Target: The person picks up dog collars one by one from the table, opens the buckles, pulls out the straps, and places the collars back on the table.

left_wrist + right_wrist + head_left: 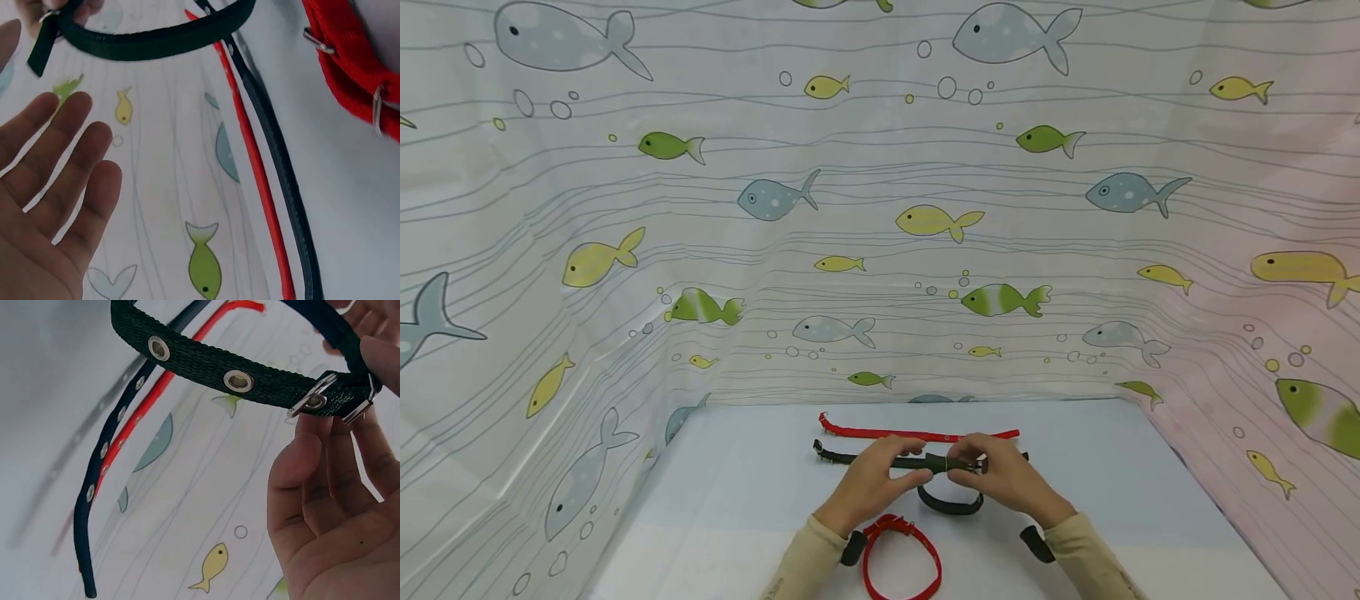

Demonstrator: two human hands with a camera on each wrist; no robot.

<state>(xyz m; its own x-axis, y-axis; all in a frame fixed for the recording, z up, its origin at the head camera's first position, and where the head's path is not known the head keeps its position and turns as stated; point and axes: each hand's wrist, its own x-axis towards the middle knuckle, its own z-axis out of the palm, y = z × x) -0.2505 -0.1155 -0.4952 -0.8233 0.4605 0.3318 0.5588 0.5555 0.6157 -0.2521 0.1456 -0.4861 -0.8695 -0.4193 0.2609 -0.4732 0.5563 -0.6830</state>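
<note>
A dark green webbing collar (200, 365) with metal eyelets is fastened into a loop, its strap passing through a silver buckle (312, 397). My right hand (1003, 475) pinches the collar at this buckle, fingertips and thumb on the strap. In the head view the loop (951, 507) hangs below the fingers. My left hand (876, 479) is at the collar's other side; in the left wrist view its fingers (69, 150) are spread and loosely bent, with nothing between them. The collar's strap end (42, 53) sticks out past the buckle.
Behind the hands, a red strap (887, 433) and a dark strap (842, 457) lie stretched out side by side on the white table (715, 500). Nearer the front lies a red collar (934, 554) buckled into a ring. A fish-patterned curtain (880, 183) surrounds the table.
</note>
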